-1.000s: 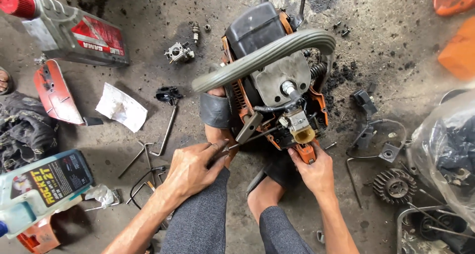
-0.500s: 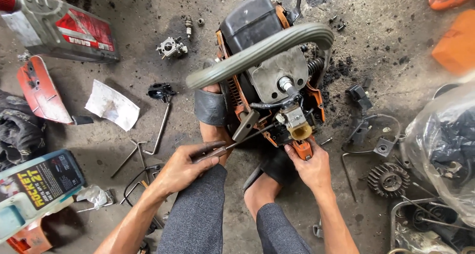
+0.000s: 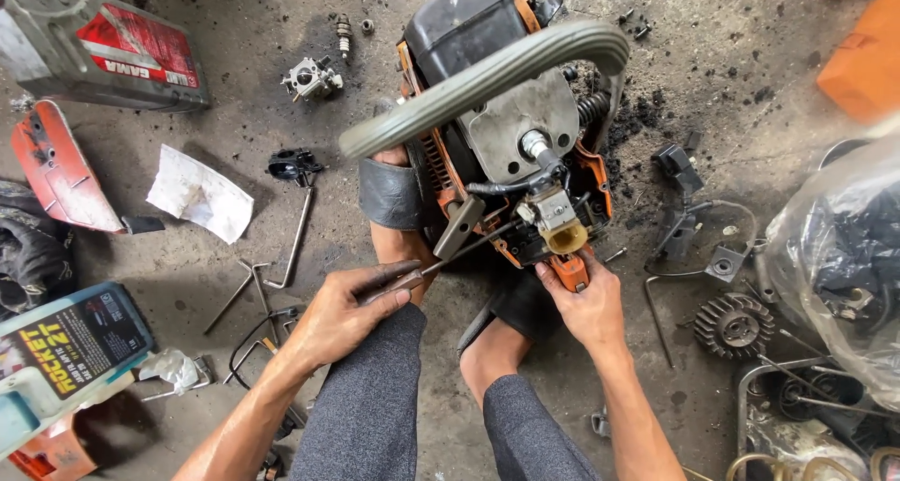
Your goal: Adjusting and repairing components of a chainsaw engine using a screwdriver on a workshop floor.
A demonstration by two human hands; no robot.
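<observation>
Hands working on a stripped chainsaw body. Left hand (image 3: pixel 352 308) is gripping a thin screwdriver (image 3: pixel 450 259), its shaft reaching up and right into the engine; right hand (image 3: pixel 583 298) is closing around the orange rear part of the chainsaw (image 3: pixel 497 134), just below the yellowish carburettor fitting (image 3: pixel 561 230). Compared with the two earlier views, both hands are keeping the same grips and the tool tip is staying at the same spot, so the work at that fitting is judged to be continuing, with nothing freed as yet. Two sandalled feet are bracing the saw, just above the left hand and between the two hands. Counted outward: one grey front handle bar (image 3: pixel 487 73) above the hands; one loose carburettor (image 3: pixel 311 76) and one spark plug (image 3: pixel 344 33) up and left; one white rag (image 3: pixel 199 192) and one T-handle wrench (image 3: pixel 298 220) to the left; two oil bottles, red-labelled (image 3: pixel 103 50) and blue (image 3: pixel 66 350); one toothed flywheel (image 3: pixel 733 326) to the right.
</observation>
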